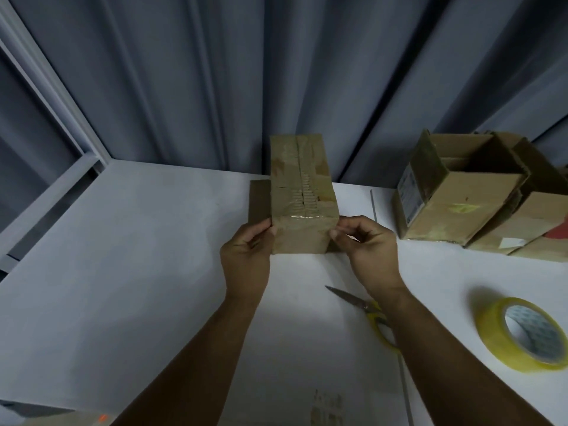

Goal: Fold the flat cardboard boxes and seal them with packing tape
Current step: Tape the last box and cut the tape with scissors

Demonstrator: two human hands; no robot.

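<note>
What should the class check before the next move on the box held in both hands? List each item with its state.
1. Grip: left hand and right hand hold the box at its near corners: ok.
2. Flaps meet at the top seam: ok.
3. Tape there smooth: not ok, wrinkled, corrugation exposed.
4. The tape roll is nearby on the table: ok.
5. The scissors are nearby: ok.
6. Underside sealed: cannot tell.
</note>
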